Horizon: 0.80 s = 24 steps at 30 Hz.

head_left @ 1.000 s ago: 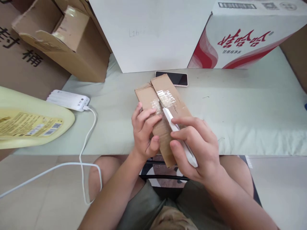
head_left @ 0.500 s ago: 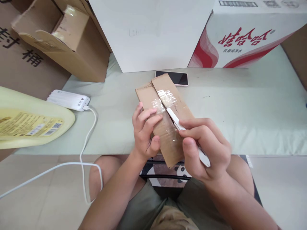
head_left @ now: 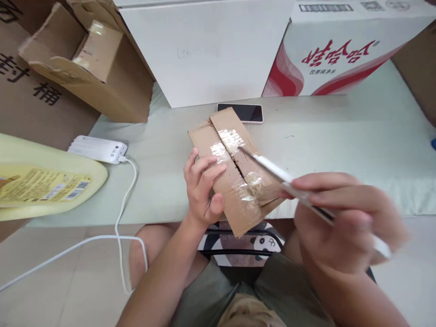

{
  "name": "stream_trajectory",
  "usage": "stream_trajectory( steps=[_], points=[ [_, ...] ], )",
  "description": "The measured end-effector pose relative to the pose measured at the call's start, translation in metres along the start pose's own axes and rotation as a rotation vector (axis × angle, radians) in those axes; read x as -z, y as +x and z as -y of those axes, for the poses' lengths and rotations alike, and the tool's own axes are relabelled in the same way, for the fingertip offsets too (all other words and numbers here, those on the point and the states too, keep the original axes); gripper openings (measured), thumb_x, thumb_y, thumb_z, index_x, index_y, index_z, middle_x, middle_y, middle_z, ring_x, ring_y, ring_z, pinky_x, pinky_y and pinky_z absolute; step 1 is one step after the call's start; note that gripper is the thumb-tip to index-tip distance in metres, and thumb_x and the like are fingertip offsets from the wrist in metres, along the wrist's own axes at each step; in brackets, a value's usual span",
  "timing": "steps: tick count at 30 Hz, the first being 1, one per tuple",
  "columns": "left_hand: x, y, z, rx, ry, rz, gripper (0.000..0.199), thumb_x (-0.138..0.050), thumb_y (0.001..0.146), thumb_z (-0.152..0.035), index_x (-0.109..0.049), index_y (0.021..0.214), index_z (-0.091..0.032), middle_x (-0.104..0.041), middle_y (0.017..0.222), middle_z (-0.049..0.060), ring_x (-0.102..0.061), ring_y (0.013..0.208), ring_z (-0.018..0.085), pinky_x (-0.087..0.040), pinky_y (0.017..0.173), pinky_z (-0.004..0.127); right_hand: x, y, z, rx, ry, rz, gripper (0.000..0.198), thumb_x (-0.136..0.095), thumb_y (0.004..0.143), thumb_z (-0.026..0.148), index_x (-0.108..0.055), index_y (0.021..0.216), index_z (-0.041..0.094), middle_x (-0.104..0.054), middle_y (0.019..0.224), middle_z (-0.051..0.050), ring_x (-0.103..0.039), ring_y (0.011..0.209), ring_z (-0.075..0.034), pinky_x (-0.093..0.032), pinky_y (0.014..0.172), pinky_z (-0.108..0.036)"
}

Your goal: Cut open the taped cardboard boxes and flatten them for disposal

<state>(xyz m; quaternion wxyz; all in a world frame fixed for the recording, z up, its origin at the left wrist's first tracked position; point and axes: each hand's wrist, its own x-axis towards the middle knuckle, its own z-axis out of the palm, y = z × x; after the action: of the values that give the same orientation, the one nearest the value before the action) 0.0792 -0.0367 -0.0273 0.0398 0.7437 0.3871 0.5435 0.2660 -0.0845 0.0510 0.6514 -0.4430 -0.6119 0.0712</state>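
Note:
A small brown cardboard box (head_left: 221, 181), with clear tape on its flaps, sits tilted at the front edge of the cloth-covered surface. A dark slit shows along the seam between the flaps. My left hand (head_left: 204, 190) steadies the box from its left side, with bent, slightly spread fingers and the thumb resting on it. A slim knife with a white handle (head_left: 303, 195) is gripped in my right hand (head_left: 344, 222), which is blurred by motion. The thin blade points up and left over the taped flap; I cannot tell whether its tip touches the cardboard.
Behind the box lies a phone (head_left: 245, 113). White cartons (head_left: 211, 54) and an open brown box (head_left: 116, 77) stand at the back. A power bank (head_left: 97, 149) with a white cable (head_left: 126, 195) and a yellow bottle (head_left: 51, 177) are at left.
My right hand has moved right and slightly down, drawing the knife out of the seam. The right flap's lower end shows more clearly now. My left hand stays on the box.

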Motion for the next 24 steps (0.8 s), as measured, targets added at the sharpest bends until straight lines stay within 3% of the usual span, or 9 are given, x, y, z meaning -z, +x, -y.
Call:
stream_trajectory(
  steps=[2,4,7,10,12,14,17,20,24],
  points=[
    [0.000,0.000,0.001,0.002,0.009,0.003,0.041,-0.031,0.101,-0.048,-0.062,0.119,-0.028,-0.065,0.119,0.007,-0.063,0.118,0.026,-0.035,0.124,0.057,0.006,0.004,-0.013,0.048,-0.035,-0.123,0.024,-0.051,0.103,0.036,-0.069,0.090,0.025,-0.070,0.085,-0.005,-0.073,0.077,-0.023,-0.063,0.066,-0.042],
    [0.001,0.000,0.004,-0.001,0.025,0.012,0.042,-0.030,0.101,-0.049,-0.062,0.119,-0.028,-0.066,0.119,0.007,-0.063,0.118,0.027,-0.035,0.123,0.057,0.013,0.007,-0.037,0.061,-0.150,-0.086,0.017,-0.055,0.100,0.032,-0.070,0.096,0.025,-0.072,0.096,-0.007,-0.074,0.090,-0.025,-0.063,0.078,-0.046],
    [0.003,0.001,0.008,-0.009,0.043,0.026,0.043,-0.029,0.101,-0.048,-0.063,0.118,-0.027,-0.067,0.118,0.007,-0.063,0.119,0.028,-0.034,0.123,0.058,0.027,0.001,-0.085,-0.016,-0.419,0.123,0.014,-0.061,0.093,0.030,-0.070,0.099,0.021,-0.072,0.113,-0.013,-0.071,0.110,-0.031,-0.058,0.095,-0.053],
    [0.004,0.002,0.012,-0.018,0.022,0.033,0.041,-0.032,0.101,-0.046,-0.064,0.118,-0.028,-0.066,0.119,0.006,-0.063,0.119,0.028,-0.034,0.124,0.057,0.040,-0.014,-0.126,-0.279,-0.634,0.405,0.030,-0.060,0.087,0.035,-0.070,0.107,0.014,-0.066,0.130,-0.023,-0.065,0.121,-0.037,-0.053,0.103,-0.058],
    [0.003,0.002,0.012,-0.011,-0.015,0.030,0.039,-0.033,0.101,-0.045,-0.064,0.119,-0.029,-0.065,0.120,0.005,-0.063,0.118,0.027,-0.033,0.125,0.056,0.045,-0.023,-0.140,-0.421,-0.724,0.564,0.039,-0.060,0.086,0.036,-0.070,0.111,0.008,-0.060,0.139,-0.029,-0.058,0.132,-0.042,-0.048,0.110,-0.061],
    [0.002,0.003,0.012,0.028,-0.045,0.027,0.039,-0.034,0.101,-0.045,-0.064,0.119,-0.029,-0.064,0.121,0.005,-0.062,0.120,0.026,-0.030,0.127,0.056,0.046,-0.029,-0.141,-0.445,-0.760,0.607,0.042,-0.059,0.086,0.035,-0.070,0.114,0.006,-0.057,0.144,-0.031,-0.049,0.141,-0.045,-0.040,0.117,-0.064],
    [0.001,0.003,0.012,0.087,-0.085,0.034,0.037,-0.037,0.102,-0.046,-0.065,0.118,-0.029,-0.063,0.122,0.005,-0.060,0.123,0.025,-0.027,0.130,0.056,0.043,-0.031,-0.126,-0.379,-0.603,0.575,0.038,-0.059,0.090,0.038,-0.071,0.116,0.013,-0.060,0.143,-0.024,-0.050,0.142,-0.043,-0.037,0.117,-0.067],
    [0.003,0.004,0.013,0.120,-0.155,0.037,0.030,-0.046,0.099,-0.045,-0.068,0.113,-0.029,-0.063,0.120,0.003,-0.060,0.123,0.024,-0.024,0.131,0.056,0.039,-0.029,-0.103,-0.351,-0.232,0.628,0.038,-0.054,0.097,0.044,-0.066,0.124,0.020,-0.064,0.140,-0.017,-0.060,0.133,-0.035,-0.045,0.112,-0.062],
    [0.009,0.006,0.012,0.234,-0.208,0.005,0.025,-0.054,0.095,-0.046,-0.070,0.100,-0.027,-0.065,0.119,0.003,-0.059,0.126,0.026,-0.025,0.130,0.055,0.032,-0.030,-0.079,-0.257,0.180,0.667,0.048,-0.055,0.099,0.052,-0.052,0.141,0.028,-0.060,0.145,-0.013,-0.057,0.136,-0.030,-0.049,0.111,-0.054]
  ],
)
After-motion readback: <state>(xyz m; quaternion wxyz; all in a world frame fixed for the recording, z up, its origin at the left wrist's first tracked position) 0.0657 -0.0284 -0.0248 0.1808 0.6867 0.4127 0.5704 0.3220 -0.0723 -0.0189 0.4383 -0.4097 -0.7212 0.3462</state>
